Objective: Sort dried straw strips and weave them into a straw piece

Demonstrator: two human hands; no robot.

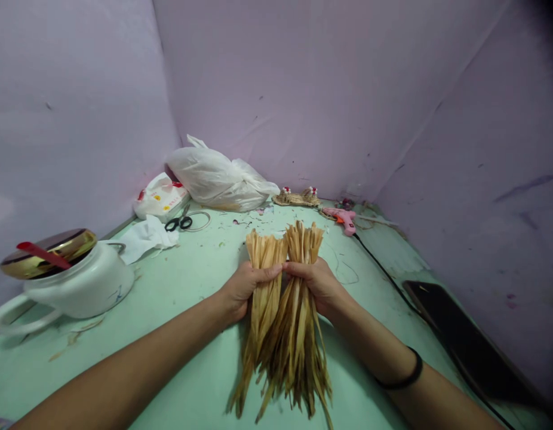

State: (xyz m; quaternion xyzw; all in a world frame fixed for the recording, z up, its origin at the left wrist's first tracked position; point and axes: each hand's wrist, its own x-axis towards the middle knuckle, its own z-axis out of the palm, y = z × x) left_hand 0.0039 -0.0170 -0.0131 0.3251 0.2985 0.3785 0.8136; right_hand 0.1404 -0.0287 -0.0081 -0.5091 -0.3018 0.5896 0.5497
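Observation:
Two bundles of dried, straw-coloured strips are held upright side by side over the pale green table. My left hand [246,288] is closed round the left bundle [266,304], its thumb lying across the front. Round the right bundle [298,322] my right hand [319,285] is closed in the same way, and the two thumb tips meet between them. Both bundles have flat, cut-looking tops, while their darker lower ends fan out towards me. The fingers behind the strips are mostly hidden.
A white pot [86,286] with a gold lid stands at left. Black-handled scissors [180,223], tissues [151,237] and a white plastic bag [218,179] lie farther back. At right are a pink glue gun [347,221], its black cord and a dark phone-like slab [469,346].

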